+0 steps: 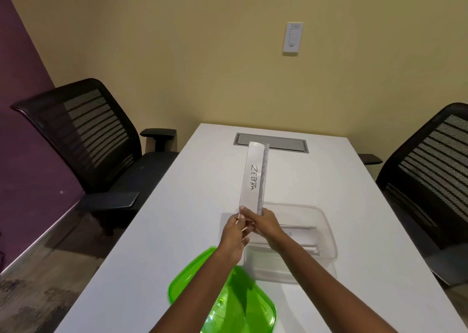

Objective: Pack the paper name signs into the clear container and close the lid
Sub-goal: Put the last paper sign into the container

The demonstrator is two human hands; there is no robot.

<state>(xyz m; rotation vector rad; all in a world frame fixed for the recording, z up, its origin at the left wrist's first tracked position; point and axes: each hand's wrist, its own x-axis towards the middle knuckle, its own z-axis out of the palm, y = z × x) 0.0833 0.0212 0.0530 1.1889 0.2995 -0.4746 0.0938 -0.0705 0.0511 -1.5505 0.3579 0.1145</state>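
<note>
A folded white paper name sign (253,175) with "ZEBRA" handwritten on it is held up over the white table, pointing away from me. My left hand (234,233) and my right hand (264,225) both grip its near end. Just beyond my right hand sits the clear container (326,231), open, with other paper signs (298,231) lying flat inside. The green translucent lid (228,304) lies on the table close to me, under my left forearm.
The white table (177,218) has a grey cable hatch (271,142) at its far end. Black mesh office chairs stand at the left (93,140) and right (430,178). A yellow wall is behind.
</note>
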